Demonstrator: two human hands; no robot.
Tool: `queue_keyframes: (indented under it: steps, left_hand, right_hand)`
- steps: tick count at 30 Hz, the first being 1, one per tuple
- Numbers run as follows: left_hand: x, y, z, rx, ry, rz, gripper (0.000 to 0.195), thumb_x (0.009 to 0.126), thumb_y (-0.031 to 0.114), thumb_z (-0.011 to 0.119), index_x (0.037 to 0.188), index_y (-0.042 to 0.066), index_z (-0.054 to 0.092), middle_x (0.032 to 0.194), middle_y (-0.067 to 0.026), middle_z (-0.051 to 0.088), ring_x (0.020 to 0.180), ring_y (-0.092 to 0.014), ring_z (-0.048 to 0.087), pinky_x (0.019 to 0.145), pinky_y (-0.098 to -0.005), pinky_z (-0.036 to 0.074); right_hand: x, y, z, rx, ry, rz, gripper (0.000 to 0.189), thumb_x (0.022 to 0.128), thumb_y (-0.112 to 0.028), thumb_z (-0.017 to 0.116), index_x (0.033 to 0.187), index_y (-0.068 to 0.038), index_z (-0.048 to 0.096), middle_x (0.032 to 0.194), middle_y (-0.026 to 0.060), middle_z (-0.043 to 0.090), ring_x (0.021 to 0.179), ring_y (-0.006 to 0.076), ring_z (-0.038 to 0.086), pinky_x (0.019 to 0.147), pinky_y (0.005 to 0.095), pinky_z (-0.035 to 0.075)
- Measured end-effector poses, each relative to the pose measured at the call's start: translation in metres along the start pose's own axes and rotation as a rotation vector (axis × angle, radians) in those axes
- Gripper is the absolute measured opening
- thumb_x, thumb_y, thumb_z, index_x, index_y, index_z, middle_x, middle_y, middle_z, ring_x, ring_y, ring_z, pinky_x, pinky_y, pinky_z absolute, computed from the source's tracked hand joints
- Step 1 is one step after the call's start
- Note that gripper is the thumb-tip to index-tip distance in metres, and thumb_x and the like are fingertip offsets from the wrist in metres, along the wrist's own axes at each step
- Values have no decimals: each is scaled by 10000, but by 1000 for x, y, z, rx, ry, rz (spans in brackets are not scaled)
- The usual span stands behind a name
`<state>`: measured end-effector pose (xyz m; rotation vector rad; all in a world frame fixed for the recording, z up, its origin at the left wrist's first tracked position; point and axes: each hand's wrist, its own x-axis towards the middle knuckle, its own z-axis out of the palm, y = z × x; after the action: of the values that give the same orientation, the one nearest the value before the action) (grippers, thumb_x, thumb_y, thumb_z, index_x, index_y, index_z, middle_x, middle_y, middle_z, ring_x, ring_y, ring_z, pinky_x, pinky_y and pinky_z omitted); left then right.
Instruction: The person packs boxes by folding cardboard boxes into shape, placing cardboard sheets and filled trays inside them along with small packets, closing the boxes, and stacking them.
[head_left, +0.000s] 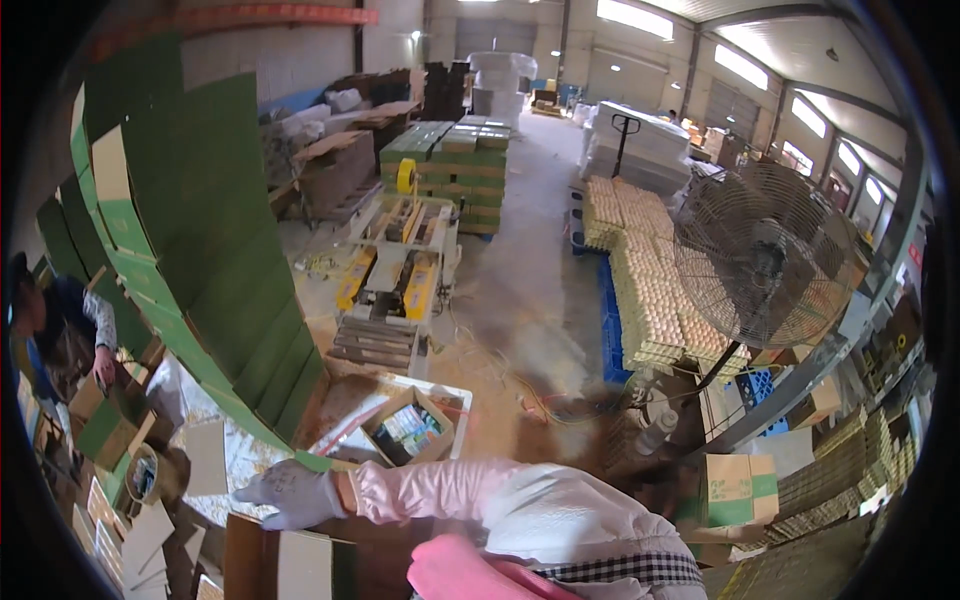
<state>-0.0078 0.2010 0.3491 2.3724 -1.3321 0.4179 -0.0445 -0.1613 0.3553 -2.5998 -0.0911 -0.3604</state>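
My right hand (292, 495), in a white glove below a pink sleeve, reaches across to the left. Its fingers stretch out and the thumb stands apart, with nothing visible between them. Just below is a cardboard box (251, 555) with a pale flap or divider (304, 566); whether the thumb touches its edge is unclear. A loose cardboard sheet (206, 457) lies beyond my fingertips on a littered white surface (244, 431). My left hand is out of view. A pink cloth or sleeve (465, 570) shows at the bottom.
A tall wall of green cartons (217, 247) rises at left. Past it, a co-worker's hand (103, 367) is over an open carton (112, 420). Ahead stand a carton-taping machine (397, 262) and an open box (409, 427). A caged fan (765, 255) and stacked egg trays (645, 292) stand right.
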Motion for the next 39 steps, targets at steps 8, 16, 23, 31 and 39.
queue_keyframes:
  steps: [8, 16, 23, 31, 39]
  left_hand:
    - [-15, 0, 79, -446, -182, -1002, 646, 846, 386, 649, 1260, -77, 473, 1172, -243, 579, 1102, -344, 541, 935, -398, 431]
    - [-100, -92, 171, -1048, -3, -1061, 448, 899, 282, 595, 1220, -25, 533, 1049, -132, 626, 944, -264, 586, 772, -340, 467]
    - [134, -69, 52, -1477, 1086, -593, 158, 889, 112, 433, 950, 41, 560, 799, -5, 492, 759, -147, 497, 686, -299, 439]
    - [458, -48, -121, -1659, 587, 188, 465, 903, 363, 502, 1234, 37, 500, 1248, -141, 539, 1135, -294, 534, 959, -458, 456]
    - [580, 88, -100, -1174, 139, -519, 551, 891, 444, 465, 1289, 64, 475, 1333, -152, 473, 1214, -279, 457, 982, -425, 400]
  right_hand:
    - [21, 29, 113, 332, -54, -202, 574, 564, -384, 778, 1017, -62, 639, 1040, 160, 586, 1029, 322, 534, 839, 388, 455]
    - [-39, 8, 96, 1050, -227, 371, 1038, 777, -455, 704, 1445, 74, 112, 1500, 231, 186, 1392, 271, 178, 1125, 308, 159]
    - [79, 24, -90, 1349, -59, -82, 700, 892, -411, 610, 1386, -6, 325, 1273, 89, 474, 1176, 172, 437, 1010, 328, 357]
    - [161, 201, -390, 144, 1070, -181, 784, 733, -324, 789, 1256, 103, 390, 1164, 211, 551, 1038, 264, 553, 909, 324, 441]
    - [201, 185, -354, 475, 898, -271, 584, 831, -373, 691, 1168, 56, 484, 1044, 180, 615, 955, 284, 591, 844, 338, 464]
